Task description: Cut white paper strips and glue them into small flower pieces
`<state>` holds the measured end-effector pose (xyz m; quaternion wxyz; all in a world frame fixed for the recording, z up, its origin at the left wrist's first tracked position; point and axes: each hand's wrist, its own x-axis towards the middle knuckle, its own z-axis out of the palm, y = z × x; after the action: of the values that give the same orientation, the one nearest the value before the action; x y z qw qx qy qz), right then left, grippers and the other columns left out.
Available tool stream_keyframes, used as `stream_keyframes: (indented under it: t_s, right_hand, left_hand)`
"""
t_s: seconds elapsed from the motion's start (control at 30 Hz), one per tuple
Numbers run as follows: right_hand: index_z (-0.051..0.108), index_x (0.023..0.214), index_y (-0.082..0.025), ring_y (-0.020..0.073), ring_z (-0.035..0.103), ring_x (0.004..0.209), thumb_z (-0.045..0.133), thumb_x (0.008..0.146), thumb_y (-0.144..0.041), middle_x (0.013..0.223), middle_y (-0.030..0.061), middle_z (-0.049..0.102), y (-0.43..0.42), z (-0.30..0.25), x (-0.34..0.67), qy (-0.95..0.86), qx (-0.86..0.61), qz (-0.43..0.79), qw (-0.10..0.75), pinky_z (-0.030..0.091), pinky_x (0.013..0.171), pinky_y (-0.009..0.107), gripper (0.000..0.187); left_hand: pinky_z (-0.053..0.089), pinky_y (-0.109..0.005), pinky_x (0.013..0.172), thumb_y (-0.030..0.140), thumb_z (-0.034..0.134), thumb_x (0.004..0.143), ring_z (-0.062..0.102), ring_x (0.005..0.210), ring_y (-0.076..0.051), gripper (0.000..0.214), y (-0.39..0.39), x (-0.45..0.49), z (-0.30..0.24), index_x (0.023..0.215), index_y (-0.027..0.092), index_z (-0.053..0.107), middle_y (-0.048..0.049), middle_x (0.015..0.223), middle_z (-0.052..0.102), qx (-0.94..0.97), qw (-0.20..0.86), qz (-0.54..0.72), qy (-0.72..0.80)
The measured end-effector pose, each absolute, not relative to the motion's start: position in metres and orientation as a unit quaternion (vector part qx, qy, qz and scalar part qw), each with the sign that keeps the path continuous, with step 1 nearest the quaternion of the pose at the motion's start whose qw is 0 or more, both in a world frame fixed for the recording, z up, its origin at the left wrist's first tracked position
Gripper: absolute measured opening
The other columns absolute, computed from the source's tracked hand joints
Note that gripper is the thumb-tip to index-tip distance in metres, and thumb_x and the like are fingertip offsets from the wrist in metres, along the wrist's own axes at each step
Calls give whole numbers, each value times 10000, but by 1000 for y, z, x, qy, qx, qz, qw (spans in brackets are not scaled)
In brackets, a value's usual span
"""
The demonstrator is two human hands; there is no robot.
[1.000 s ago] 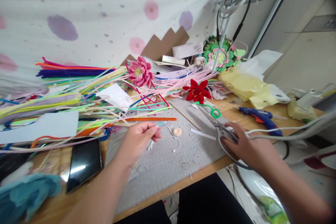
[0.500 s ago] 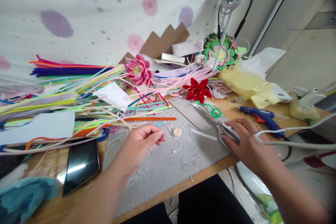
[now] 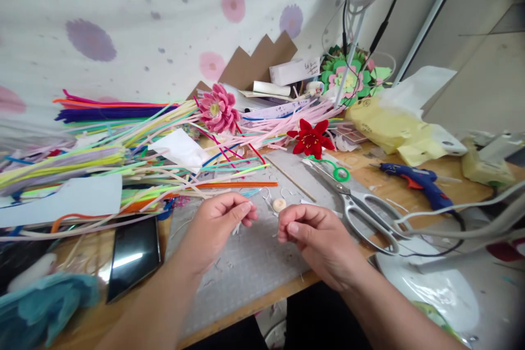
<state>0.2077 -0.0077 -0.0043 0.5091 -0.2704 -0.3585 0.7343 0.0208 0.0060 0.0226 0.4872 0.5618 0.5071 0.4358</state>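
My left hand (image 3: 223, 224) is closed in a pinch above the grey cutting mat (image 3: 238, 273). A small white end shows just below its fingers, but I cannot tell what they grip. Facing it, my right hand (image 3: 314, 235) has curled fingers with the thumb pressed to them; anything inside is hidden. Between and behind the hands lies a small roll of cream tape (image 3: 279, 205) with thin white wire pieces (image 3: 266, 197) beside it. Large scissors (image 3: 365, 212) lie at the mat's right side, untouched, near a ring-shaped green wire piece (image 3: 340, 174).
Bundles of coloured pipe cleaners (image 3: 94, 161) cover the left and back. A pink flower (image 3: 219, 109) and a red flower (image 3: 310, 138) stand behind the mat. A blue glue gun (image 3: 418, 180) lies right. A dark phone (image 3: 135, 251) is left; a thin stick (image 3: 291, 178) lies on the mat.
My right hand has let go of the scissors and moved left to face my left hand, closing its fingers. The scissors stay on the table. My left hand keeps its pinch.
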Motion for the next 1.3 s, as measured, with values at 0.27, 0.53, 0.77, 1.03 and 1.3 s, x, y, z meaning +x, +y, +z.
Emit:
stream_keyframes:
  t_s: [0.27, 0.53, 0.77, 1.03, 1.3]
  right_hand:
    - [653, 683, -178, 103, 544, 637, 701, 719, -193, 663, -11, 609, -8, -13, 207, -491, -256, 670, 494, 422, 629, 241, 61]
    - [505, 606, -195, 100, 547, 558, 577, 868, -405, 586, -3, 586, -19, -40, 186, -738, -133, 439, 495, 415, 539, 198, 343]
    - [577, 812, -223, 88, 623, 682, 506, 917, -288, 705, -15, 662, -7, -46, 179, -782, 11, 426, 455, 480, 686, 148, 142]
    - [636, 831, -178, 118, 607, 708, 552, 790, -70, 762, 24, 636, 16, 14, 193, -704, -230, 434, 513, 496, 654, 222, 143]
    - [653, 844, -170, 134, 609, 684, 605, 797, -151, 803, 28, 603, 27, 7, 175, -674, -318, 444, 497, 509, 615, 258, 70]
  left_hand:
    - [465, -252, 624, 231, 614, 822, 599, 660, -138, 129, 9, 15, 18, 742, 172, 697, -18, 710, 681, 547, 487, 452, 509]
    - [442, -232, 543, 221, 681, 746, 583, 557, -124, 110, 25, 5, 10, 676, 145, 719, -34, 626, 692, 509, 491, 479, 520]
    - [427, -203, 510, 215, 718, 691, 578, 522, -100, 63, 41, -5, 10, 671, 156, 719, -8, 591, 689, 464, 467, 529, 536]
    - [453, -226, 523, 231, 696, 745, 603, 526, -119, 83, 32, -2, 7, 773, 153, 698, -15, 621, 702, 487, 504, 494, 515]
    - [456, -227, 543, 204, 662, 761, 612, 530, -116, 97, 14, 14, 18, 680, 149, 661, 4, 594, 677, 544, 540, 442, 466]
